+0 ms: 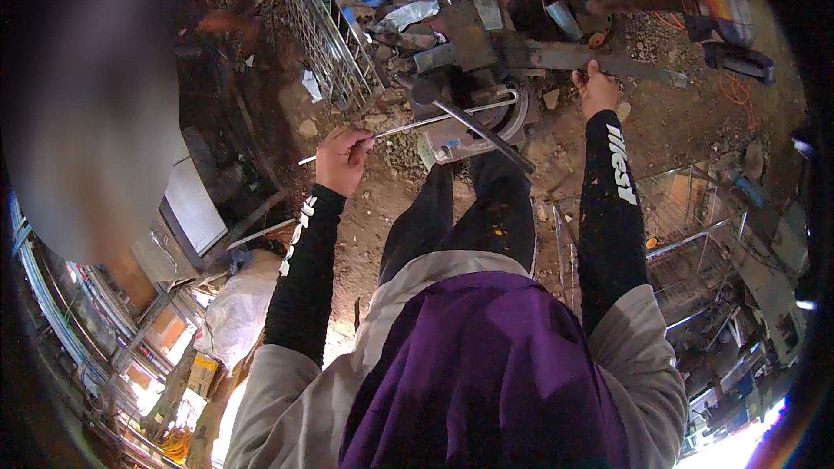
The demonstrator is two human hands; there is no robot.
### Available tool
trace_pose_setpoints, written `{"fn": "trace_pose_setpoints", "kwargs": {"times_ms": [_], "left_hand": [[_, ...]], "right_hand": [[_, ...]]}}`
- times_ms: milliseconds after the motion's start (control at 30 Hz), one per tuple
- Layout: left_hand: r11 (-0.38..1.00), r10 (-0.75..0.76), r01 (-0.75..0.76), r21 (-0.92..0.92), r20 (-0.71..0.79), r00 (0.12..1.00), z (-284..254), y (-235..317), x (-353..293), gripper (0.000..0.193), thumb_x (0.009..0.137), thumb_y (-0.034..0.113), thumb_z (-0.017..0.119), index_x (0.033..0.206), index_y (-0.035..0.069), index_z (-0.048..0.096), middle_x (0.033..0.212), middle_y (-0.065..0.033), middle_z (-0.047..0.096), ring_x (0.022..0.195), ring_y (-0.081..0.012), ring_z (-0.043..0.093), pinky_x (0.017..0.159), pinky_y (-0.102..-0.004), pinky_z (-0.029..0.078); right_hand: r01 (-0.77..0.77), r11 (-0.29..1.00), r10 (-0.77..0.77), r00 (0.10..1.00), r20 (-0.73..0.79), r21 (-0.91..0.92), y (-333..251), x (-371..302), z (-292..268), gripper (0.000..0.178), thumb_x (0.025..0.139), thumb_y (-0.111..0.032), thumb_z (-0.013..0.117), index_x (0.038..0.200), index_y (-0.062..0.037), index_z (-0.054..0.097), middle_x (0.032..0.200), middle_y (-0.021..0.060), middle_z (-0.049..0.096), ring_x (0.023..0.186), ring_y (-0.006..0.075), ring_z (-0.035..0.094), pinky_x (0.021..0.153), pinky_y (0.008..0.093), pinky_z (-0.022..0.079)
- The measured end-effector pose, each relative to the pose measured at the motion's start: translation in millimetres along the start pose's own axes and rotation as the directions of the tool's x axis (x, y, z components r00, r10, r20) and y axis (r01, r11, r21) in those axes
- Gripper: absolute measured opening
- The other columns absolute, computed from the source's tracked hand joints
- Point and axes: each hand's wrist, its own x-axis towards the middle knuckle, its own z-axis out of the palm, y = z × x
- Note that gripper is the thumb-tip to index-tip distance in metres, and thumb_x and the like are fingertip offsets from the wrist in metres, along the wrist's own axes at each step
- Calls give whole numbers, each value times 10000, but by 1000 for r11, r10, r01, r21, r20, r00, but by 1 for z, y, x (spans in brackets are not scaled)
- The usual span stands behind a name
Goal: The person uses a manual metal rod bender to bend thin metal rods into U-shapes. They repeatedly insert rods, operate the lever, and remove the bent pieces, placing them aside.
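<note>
I take the bending machine [473, 113] on the dirt ground ahead of my legs as my landmark. Far to its left, past a blurred figure, stands a wire mesh panel [334, 43], leaning and well apart from my work.

Just left of the machine, my left hand [341, 159] is closed tight around the free end of a thin steel rod [391, 131]. The rod runs from my fist rightward and slightly upward into the machine, where its far end curves around the round forming part on the machine's top. A second straight bar [484, 135] slants across the machine's front, down toward my right leg; I cannot tell whether it is part of the machine or loose stock.

At the machine's right, my right hand [598, 89] is wrapped around the long flat lever [591, 58] that reaches out from the machine's upper side. The fingers are curled over it, fully closed.

To do this bend well, I judge that I should keep the rod level and pressed snug against the forming part with my left fist, not letting it lift or twist, while I swing the lever in one steady pull. A jerky pull could kink the curve, and loose rubble [400, 152] under the machine could let it shift.
</note>
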Motion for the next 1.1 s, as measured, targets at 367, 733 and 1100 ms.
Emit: {"fn": "trace_pose_setpoints", "kwargs": {"times_ms": [367,733,1100], "left_hand": [[998,-63,63,-30,-4,998,0,6,-3,83,827,16,735,905,34,712,815,-111,654,737,-294,629,642,-358,494],[1000,11,-11,19,-29,1000,-3,7,-1,127,803,16,746,922,50,715,783,-105,637,765,-318,618,660,-385,490],[997,31,-30,64,-8,999,-5,9,3,112,803,37,748,908,50,713,798,-103,645,760,-320,605,676,-390,491]], "right_hand": [[608,318,-75,781,620,-727,-74,-57,64,407,939,-377,677,964,29,682,822,105,731,683,221,687,613,331,517],[827,238,-125,546,829,-509,-34,-21,234,673,883,-639,636,1084,1,699,915,150,717,843,233,669,807,375,505],[735,412,287,457,842,-540,-17,-4,259,558,886,-388,731,1322,-63,608,1064,112,713,982,219,627,904,374,478]]}}
